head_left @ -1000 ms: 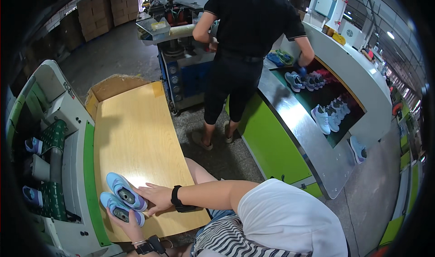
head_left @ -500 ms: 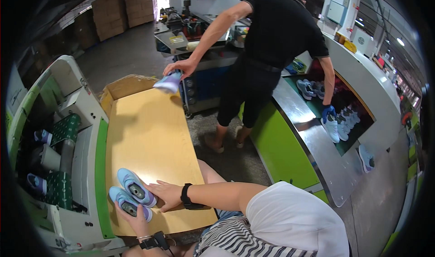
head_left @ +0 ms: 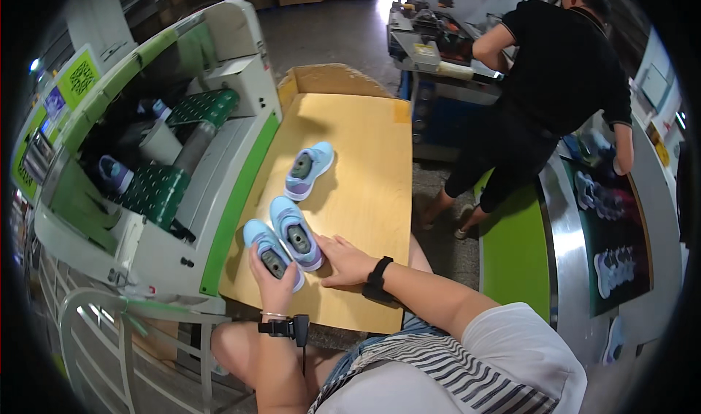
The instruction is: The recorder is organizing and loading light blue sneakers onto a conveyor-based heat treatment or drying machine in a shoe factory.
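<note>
Two small light-blue and lilac sneakers lay side by side, touching, at the near end of the pale wooden table, soles down and grey insoles showing. The left hand wrapped its fingers around the heel of the left sneaker, a firm grasp from behind. The right hand lay flat and loose on the tabletop, fingers spread, its fingertips touching the side of the right sneaker without closing on it; a black wristband sat on that wrist, and a black strap with a small device on the left. Farther up the table, well apart from the pair, a third matching sneaker rested alone, toe pointing away. At the table's far end an open brown cardboard box stood, its contents hidden from this angle. To the left, touching the table's edge, ran a green and white machine with green patterned rollers; in its open bay sat another bluish shoe and one more farther back, too small to tell clearly. To the right, a person in black clothes leaned over a blue workbench, beside a steel-rimmed conveyor carrying white shoes on its dark belt.
</note>
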The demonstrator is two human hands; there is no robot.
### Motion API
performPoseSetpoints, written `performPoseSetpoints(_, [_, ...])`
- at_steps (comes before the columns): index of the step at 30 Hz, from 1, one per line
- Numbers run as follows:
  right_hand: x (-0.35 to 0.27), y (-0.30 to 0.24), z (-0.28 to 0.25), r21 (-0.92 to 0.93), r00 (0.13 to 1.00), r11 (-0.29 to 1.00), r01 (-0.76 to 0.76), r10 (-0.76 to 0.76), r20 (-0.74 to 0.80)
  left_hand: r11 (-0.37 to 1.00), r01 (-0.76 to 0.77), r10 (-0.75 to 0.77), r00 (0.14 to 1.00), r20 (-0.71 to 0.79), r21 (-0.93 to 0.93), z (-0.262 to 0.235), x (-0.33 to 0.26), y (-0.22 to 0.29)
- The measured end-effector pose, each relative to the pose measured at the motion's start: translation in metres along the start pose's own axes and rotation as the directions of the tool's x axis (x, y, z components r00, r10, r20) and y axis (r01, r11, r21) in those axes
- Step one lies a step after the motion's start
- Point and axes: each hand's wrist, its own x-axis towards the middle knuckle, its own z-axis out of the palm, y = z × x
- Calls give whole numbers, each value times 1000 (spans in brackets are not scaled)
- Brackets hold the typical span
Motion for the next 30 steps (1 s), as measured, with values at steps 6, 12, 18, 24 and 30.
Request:
performPoseSetpoints(6, [1, 0, 4, -8, 999, 999, -31, 31, 36, 999, 28, -29, 999, -23, -16, 1, -1, 4])
performPoseSetpoints(12, [-1, 10, 4, -20, 1000, 1000, -22, 22, -10, 1000, 13, -13, 999, -48, -8, 12, 2, 4])
performPoseSetpoints(18, [10, -9, -8, 82, 999, 996, 40, -37, -38, 990, 49, -60, 995, -76, -131, 12, -2, -4])
performPoseSetpoints(24, [18, 12, 23, 599, 990, 801, -3, 86, -111, 999, -44, 45, 977, -208, 11, 18, -7, -7])
performPoseSetpoints(30, [55, -36, 22, 764, 993, 646, -6, 96, -73, 998, 27, -10, 956, -293, 53, -14, -5, 6])
